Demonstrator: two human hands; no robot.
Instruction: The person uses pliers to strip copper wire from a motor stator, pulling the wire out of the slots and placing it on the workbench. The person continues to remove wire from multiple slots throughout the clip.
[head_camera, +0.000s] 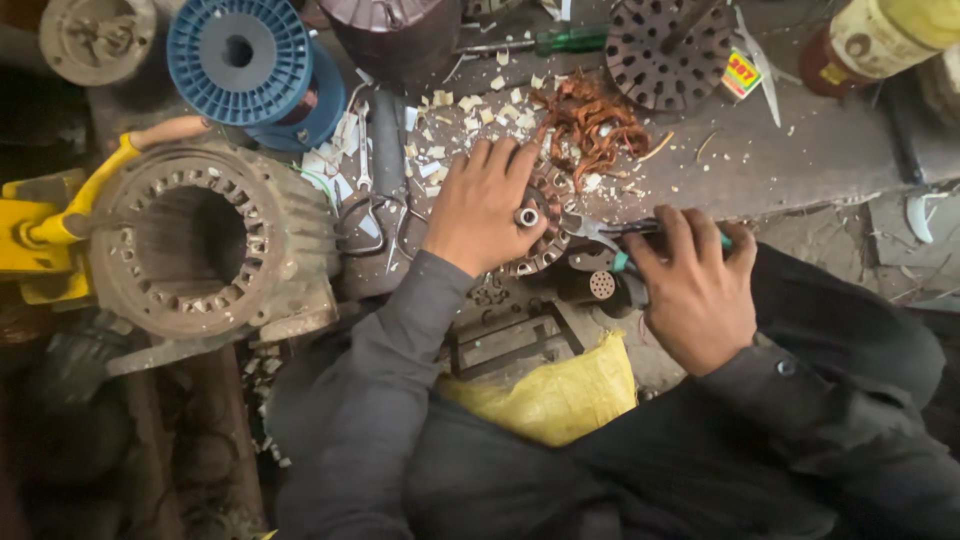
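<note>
Gripping pliers (625, 232) right hand (695, 290), left hand (480, 205) clasping stator (545, 235), near yellow-red label (741, 74).

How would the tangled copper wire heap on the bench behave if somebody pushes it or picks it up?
The copper wire heap looks loose and springy, so it would probably deform rather than slide as one piece. Being thin strands, it seems light. Its tangled ends may snag the white paper scraps nearby.

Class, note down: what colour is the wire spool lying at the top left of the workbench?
The wire spool is blue, seen clearly in the head view.
</note>
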